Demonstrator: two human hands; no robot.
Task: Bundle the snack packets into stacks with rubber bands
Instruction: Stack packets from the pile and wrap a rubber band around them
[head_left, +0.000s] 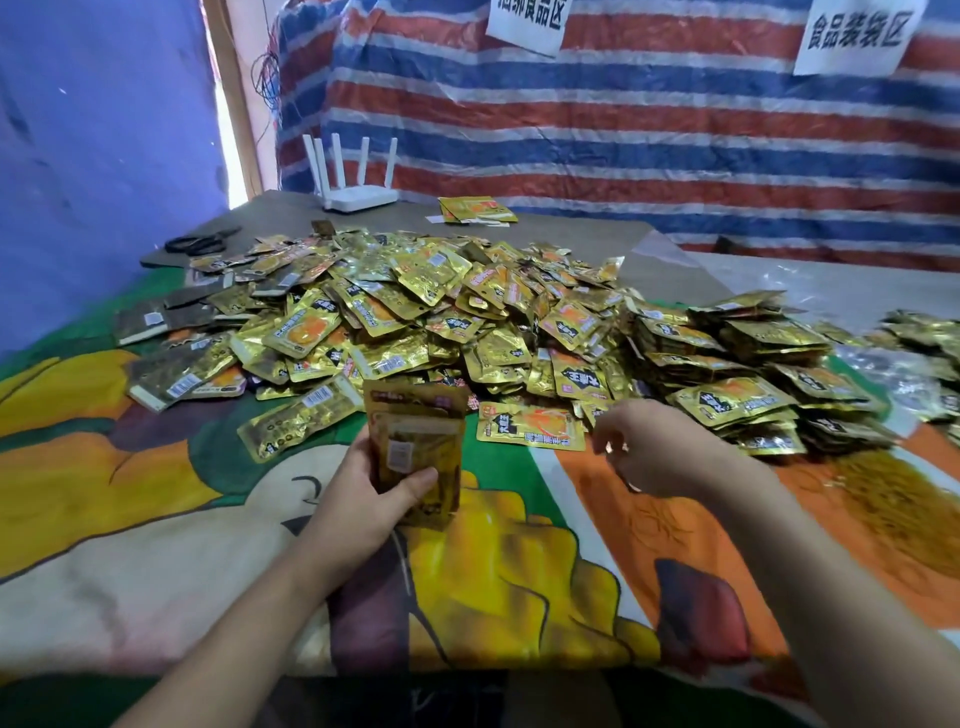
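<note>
1. Left hand (371, 488) grips an upright stack of packets (415, 447), thumb across it, squaring them for banding.
2. Right hand (652, 447), fingers loosely curled and holding nothing, hovers beside the loose heap (415, 306).

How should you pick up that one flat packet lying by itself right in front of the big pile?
Probably by its near long edge. The orange-and-gold packet lies flat on the cloth, far edge tucked against the pile. The right hand hovers beside it, so fingers could slide under from the near side, thumb on top.
</note>
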